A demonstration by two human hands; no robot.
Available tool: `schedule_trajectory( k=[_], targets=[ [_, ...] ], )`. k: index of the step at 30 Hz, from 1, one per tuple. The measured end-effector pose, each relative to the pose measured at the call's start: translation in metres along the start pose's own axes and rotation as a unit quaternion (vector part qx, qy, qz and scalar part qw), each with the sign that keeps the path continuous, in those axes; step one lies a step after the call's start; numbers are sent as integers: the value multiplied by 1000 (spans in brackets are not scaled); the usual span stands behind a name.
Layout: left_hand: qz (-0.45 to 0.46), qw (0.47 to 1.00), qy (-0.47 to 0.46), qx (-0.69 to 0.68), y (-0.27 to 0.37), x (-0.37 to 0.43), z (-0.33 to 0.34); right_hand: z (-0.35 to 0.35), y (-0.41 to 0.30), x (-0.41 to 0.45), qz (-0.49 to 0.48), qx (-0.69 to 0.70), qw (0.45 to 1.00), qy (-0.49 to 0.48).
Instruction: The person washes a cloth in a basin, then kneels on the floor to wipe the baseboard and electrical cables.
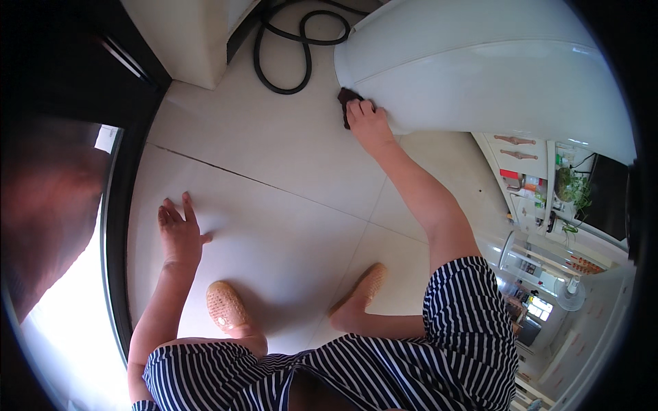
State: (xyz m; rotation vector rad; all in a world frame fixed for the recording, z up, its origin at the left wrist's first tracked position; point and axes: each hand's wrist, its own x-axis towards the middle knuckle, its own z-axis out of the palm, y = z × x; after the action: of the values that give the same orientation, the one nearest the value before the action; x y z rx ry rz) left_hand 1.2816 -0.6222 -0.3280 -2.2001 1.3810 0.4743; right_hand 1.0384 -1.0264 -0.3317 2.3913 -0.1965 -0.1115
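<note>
My right hand [369, 120] grips a dark brown cloth [348, 97] and presses it at the lower edge of a large, glossy white appliance or cabinet body [462, 87], close to the floor. Its exact kind cannot be told. Out to the left, my left hand [180, 234] is held with its fingers spread and nothing in it, over or on the pale tiled floor [288, 226]; whether it touches the tiles cannot be told.
A black hose or thick cable [308, 64] lies looped on the floor beside the white body. A dark door frame [126, 205] runs along the left. White drawers [519, 149] and shelves with a green plant [573, 187] stand at the right. My feet in woven shoes [224, 305] are below.
</note>
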Motion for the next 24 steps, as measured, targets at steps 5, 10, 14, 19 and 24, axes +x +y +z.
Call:
schedule_trajectory(
  k=[5,10,14,19,24],
  targets=[
    [-4,1000,-9,-2,2,2,3,9,7,19,-17,9,1000,-13],
    [-8,1000,-25,1,5,8,7,-1,15,88,96,38,992,-77],
    [-19,998,-52,4,6,10,2,-26,38,96,169,43,978,-115],
    [-22,999,-39,0,0,6,6,-118,121,70,196,83,977,-6],
    [-28,999,-26,-1,1,6,8,-142,138,56,252,41,963,89]
  ],
)
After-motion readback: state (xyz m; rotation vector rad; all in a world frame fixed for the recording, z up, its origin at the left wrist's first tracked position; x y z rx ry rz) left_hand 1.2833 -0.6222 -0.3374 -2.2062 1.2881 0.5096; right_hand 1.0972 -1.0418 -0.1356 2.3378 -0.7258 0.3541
